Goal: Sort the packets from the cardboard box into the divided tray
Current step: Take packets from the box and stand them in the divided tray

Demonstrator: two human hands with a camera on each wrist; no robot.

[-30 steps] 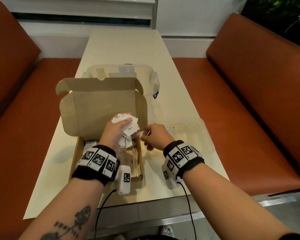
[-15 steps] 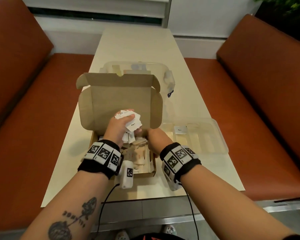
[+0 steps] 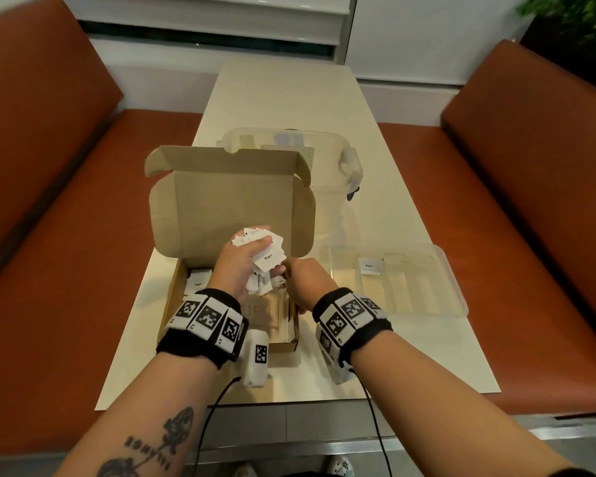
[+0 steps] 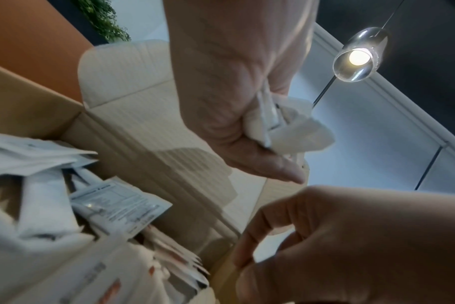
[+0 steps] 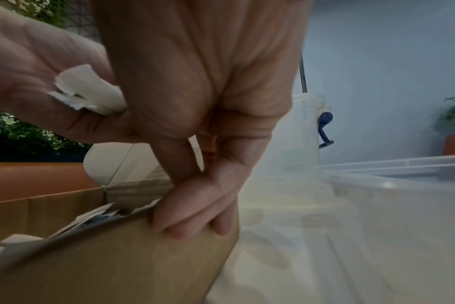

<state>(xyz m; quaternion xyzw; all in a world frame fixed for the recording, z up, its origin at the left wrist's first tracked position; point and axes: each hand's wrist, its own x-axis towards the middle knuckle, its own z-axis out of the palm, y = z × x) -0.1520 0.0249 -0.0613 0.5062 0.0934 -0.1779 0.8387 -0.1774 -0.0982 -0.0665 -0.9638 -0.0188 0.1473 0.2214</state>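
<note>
A: Starting left of the cardboard box (image 3: pixel 234 201), what is there?
B: An orange bench (image 3: pixel 66 235); then the cream table (image 3: pixel 289 94) on which the box stands with its lid up.

A: And the left hand (image 3: pixel 241 266)?
B: It is raised over the box, in front of the lid, fingers curled tight round a bunch of white packets (image 3: pixel 264 251); one of them reads "Pepper"; more packets (image 3: pixel 198 282) lie loose inside the box.

A: The right hand (image 3: pixel 303 280)?
B: At the box's right wall; in the right wrist view its fingers (image 5: pixel 195 214) are bent over the top edge of that wall and grip it; it holds no packet.

A: Right of the box?
B: The clear divided tray (image 3: pixel 458 297) sits just beside it on the table; one "Pepper" packet (image 3: pixel 370 265) lies in a compartment near the end of the tray closest to the box; behind the box stands a clear tub (image 3: pixel 327 173) with a clip on its side; beyond the table is another orange bench (image 3: pixel 516 201).
</note>
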